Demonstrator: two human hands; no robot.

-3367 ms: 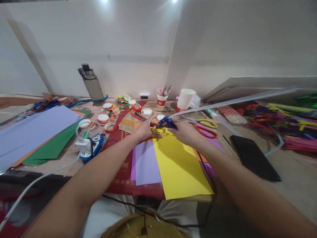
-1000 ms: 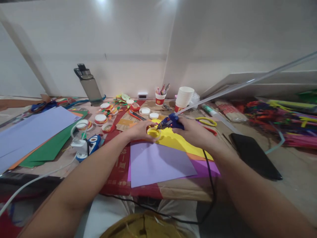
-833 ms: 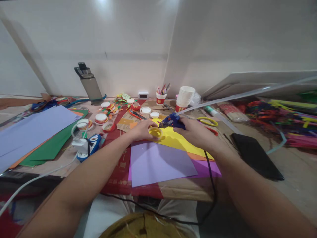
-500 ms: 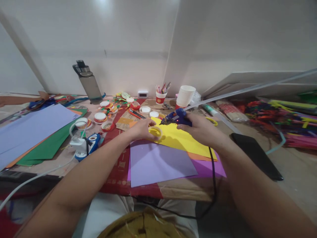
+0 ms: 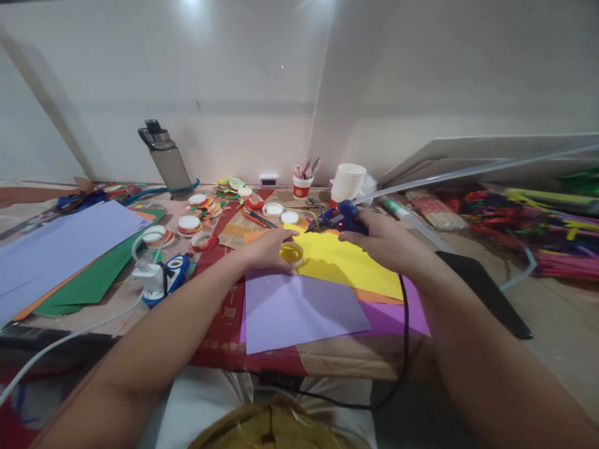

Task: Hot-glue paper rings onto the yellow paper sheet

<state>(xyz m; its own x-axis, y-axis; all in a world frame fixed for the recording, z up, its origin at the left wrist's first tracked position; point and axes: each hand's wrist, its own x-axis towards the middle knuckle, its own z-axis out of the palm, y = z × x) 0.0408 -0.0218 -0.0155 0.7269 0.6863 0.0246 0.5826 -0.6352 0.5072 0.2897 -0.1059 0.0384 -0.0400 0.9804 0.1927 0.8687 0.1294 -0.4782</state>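
Over the middle of the pale, cluttered tabletop (image 5: 556,330), close to its front edge, the left hand (image 5: 269,251) grasps a shallow pale-rimmed round piece (image 5: 301,254), thumb on the near side and fingers on the far side, with yellow showing inside the rim. The right hand (image 5: 381,240) is wrapped around a blue plastic glue gun (image 5: 343,216) (a small red light glows on its side), whose dark nozzle points left, near the round piece but apart from it. A long translucent glue stick (image 5: 449,178) juts from the back of the gun toward the right edge, and a black cord (image 5: 405,337) hangs from it past the front edge.

Beneath the hands lies a bright yellow paper sheet (image 5: 350,259), overlapping a lavender paper sheet (image 5: 302,312); strips of orange and magenta paper (image 5: 397,318) show at the right. Just beyond are two flat white round lids (image 5: 272,210) and an orange-and-black craft knife (image 5: 258,217). Along the far edge stand a grey water bottle (image 5: 169,165) toward the left corner, a red-and-white paper cup of pencils (image 5: 302,186), and a stack of white paper cups (image 5: 349,182). A blue-and-white power strip (image 5: 175,271) sits near the front edge, left of the left forearm.
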